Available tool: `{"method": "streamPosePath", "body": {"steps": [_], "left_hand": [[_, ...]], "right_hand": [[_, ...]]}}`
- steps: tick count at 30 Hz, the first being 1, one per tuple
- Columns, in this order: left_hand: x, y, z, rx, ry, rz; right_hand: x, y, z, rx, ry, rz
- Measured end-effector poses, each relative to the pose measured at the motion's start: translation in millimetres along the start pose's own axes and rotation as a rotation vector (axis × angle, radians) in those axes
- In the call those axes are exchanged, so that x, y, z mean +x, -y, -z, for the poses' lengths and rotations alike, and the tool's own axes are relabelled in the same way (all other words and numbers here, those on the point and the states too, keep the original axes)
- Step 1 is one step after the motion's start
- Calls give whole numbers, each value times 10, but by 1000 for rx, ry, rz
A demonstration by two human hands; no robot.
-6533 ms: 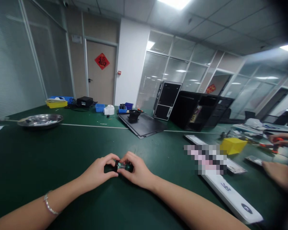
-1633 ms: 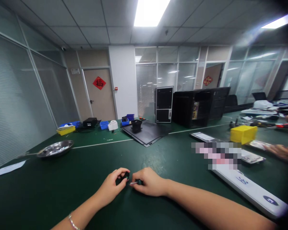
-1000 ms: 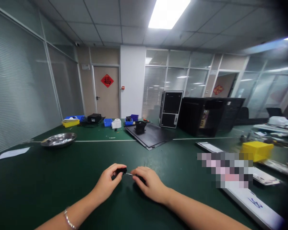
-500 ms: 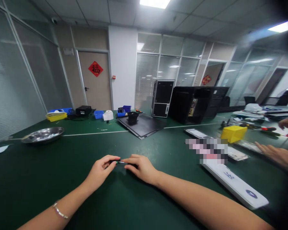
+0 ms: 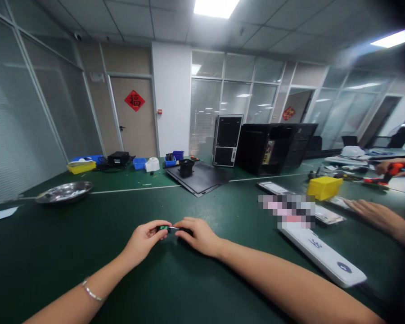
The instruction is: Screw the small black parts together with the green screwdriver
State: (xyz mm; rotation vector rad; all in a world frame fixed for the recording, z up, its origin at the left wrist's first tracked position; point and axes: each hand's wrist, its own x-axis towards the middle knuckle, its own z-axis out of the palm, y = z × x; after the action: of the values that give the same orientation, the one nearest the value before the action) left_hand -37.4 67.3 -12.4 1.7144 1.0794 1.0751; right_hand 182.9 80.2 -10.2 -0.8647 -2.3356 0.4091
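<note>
Between thumb and fingers, my left hand (image 5: 146,237) pinches a small black part with a green face (image 5: 164,228), perhaps a circuit board. My right hand (image 5: 197,236) is closed around the dark handle of a slim tool with a thin metal shaft (image 5: 173,227), which looks like a small screwdriver. The shaft points left and meets the edge of the small part, both held just above the green table (image 5: 189,288). My fingers cover most of the handle and some of the part.
A metal bowl (image 5: 65,193) stands left. Ahead lie a black panel (image 5: 205,180), blue bins (image 5: 139,164) and computer cases (image 5: 227,140). On the right are a white power strip (image 5: 327,256), a yellow box (image 5: 324,188) and a co-worker's hands (image 5: 374,216), one holding a red-handled tool (image 5: 394,170).
The small part has turned a little, so more of its green face shows. The co-worker's far hand now holds up a red-handled tool. My view has shifted slightly.
</note>
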Motion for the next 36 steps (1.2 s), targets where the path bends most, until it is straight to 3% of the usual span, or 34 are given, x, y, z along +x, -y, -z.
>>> {"method": "streamPosePath", "body": {"steps": [13, 19, 27, 36], "left_hand": [[-9, -17, -8, -104, 53, 26], [4, -3, 6, -21, 3, -52], [23, 30, -11, -109, -159, 5], [26, 43, -18, -139, -146, 13]], "right_hand": [[-10, 18, 2, 49, 20, 58], [-5, -8, -15, -8, 37, 48], [8, -12, -7, 6, 19, 58], [-3, -30, -28, -23, 31, 88]]}}
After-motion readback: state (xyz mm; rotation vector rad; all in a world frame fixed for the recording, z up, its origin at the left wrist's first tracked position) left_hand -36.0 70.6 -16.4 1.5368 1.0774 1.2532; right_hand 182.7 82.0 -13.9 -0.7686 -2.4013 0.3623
